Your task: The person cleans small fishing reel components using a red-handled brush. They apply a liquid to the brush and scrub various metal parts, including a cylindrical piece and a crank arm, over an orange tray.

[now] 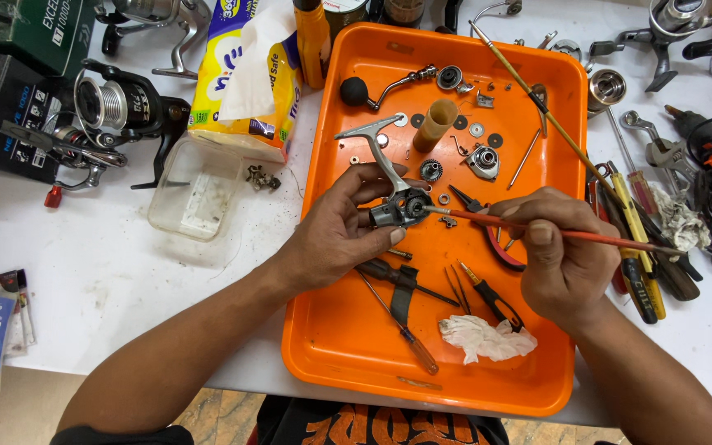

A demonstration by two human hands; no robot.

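The left hand (335,231) had its fingers curled tight around a small grey reel body (399,206), held just above the orange tray (348,346). The right hand (566,255) pinched a thin red brush (587,236) between thumb and fingers. The brush tip touched the reel body, right beside the left fingertips. A crumpled white cloth (484,338) lay below the right fingers, near some screwdrivers (397,276)

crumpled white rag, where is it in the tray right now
In the head view the crumpled white rag lies in the orange tray near its lower right corner, just below the right hand and beside the black-handled screwdriver.
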